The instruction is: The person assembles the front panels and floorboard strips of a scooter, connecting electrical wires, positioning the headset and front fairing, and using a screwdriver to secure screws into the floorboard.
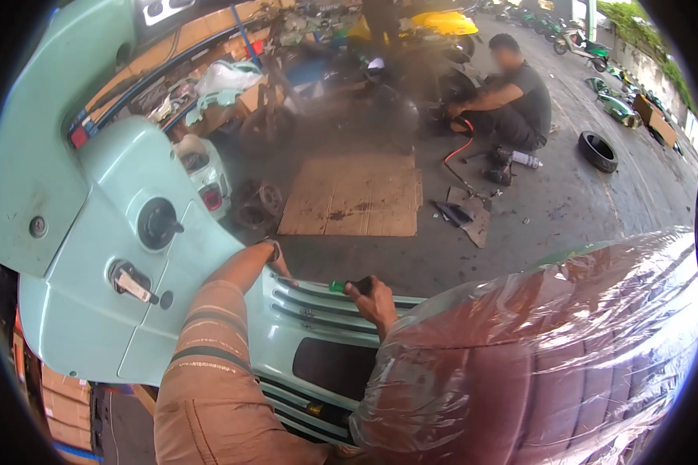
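My right hand [374, 301] is closed round a screwdriver [336, 287] with a green and dark handle, its shaft pointing left along the far edge of a mint-green scooter's footboard [271, 339]. My left hand [278, 257] reaches to the far side of the footboard, near the screwdriver's tip; its fingers are mostly hidden, so their grip is unclear. Dark ribbed strips and a dark mat [333, 367] lie on the footboard. To the left rises the scooter's front panel [93, 325], with a key [136, 288] in its lock and a dark round knob [160, 223].
A plastic-wrapped maroon seat [535, 372] fills the lower right. Past the scooter, flattened cardboard [353, 194] lies on the floor. A co-worker [512, 97] crouches beside a machine; a tyre [598, 151] lies to the right. Loaded shelves [186, 58] stand at the back left.
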